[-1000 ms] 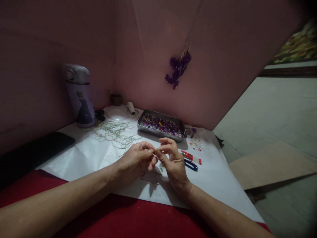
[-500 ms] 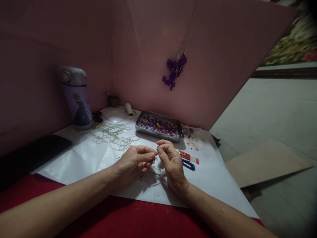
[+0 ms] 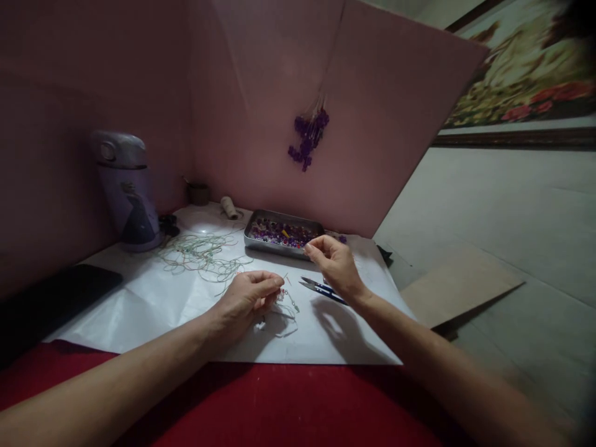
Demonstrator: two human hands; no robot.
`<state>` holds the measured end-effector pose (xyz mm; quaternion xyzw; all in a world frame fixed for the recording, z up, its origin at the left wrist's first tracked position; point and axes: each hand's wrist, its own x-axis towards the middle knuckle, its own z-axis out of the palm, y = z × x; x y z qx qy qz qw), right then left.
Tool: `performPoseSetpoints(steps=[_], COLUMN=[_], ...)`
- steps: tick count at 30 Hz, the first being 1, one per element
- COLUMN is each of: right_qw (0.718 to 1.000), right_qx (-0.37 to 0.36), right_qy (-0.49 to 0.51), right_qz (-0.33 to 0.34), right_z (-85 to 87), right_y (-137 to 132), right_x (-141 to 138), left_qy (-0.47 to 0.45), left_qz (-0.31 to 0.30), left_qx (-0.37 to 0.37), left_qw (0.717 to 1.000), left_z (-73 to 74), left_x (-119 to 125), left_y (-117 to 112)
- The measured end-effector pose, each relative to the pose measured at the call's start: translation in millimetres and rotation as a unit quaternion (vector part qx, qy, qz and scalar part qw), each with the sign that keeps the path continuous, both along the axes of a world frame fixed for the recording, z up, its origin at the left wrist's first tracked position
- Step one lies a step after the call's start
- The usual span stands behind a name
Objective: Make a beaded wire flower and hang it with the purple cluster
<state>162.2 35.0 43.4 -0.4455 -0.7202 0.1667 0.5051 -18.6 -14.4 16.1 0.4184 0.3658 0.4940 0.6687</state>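
My left hand (image 3: 248,295) rests on the white paper sheet (image 3: 139,298), its fingers pinched on a thin thread with small beads (image 3: 282,305) trailing to its right. My right hand (image 3: 333,263) hovers near the front right corner of the metal tray of purple and mixed beads (image 3: 282,233), fingers curled with thumb and forefinger close together; what they hold, if anything, I cannot make out. Blue-handled snips (image 3: 319,288) lie on the paper just below my right hand.
A tangle of pale thread (image 3: 201,256) lies left of the tray. A purple bottle (image 3: 126,194) stands at the back left, with a small spool (image 3: 228,207) and a cup (image 3: 199,194) behind. A purple bead cluster (image 3: 307,135) hangs on the pink board. A dark object (image 3: 51,302) lies left.
My right hand has left my left hand and moved up and right to the tray's edge. My left hand stays on the paper with the thread. The view has swung to the right.
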Motion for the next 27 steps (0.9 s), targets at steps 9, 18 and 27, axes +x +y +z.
performPoseSetpoints(steps=[9,18,27], right_qw=[0.886,0.842,0.976], right_qx=[0.038,0.009,-0.054], right_qy=[-0.460,-0.536,-0.210], right_qz=[-0.037,-0.058,0.016], right_z=[-26.0,-44.3,-42.2], right_y=[-24.6,-23.9,-31.3], right_x=[50.2,39.2,12.8], left_qy=[0.010,-0.004,-0.002], left_qz=[0.009,0.010,0.017], left_qx=[-0.009,-0.011,-0.010], left_qw=[1.000,1.000,1.000], left_z=[-7.4,-6.7,-6.7], left_x=[-1.6,-0.3,-1.0], left_y=[3.1,4.7,3.8])
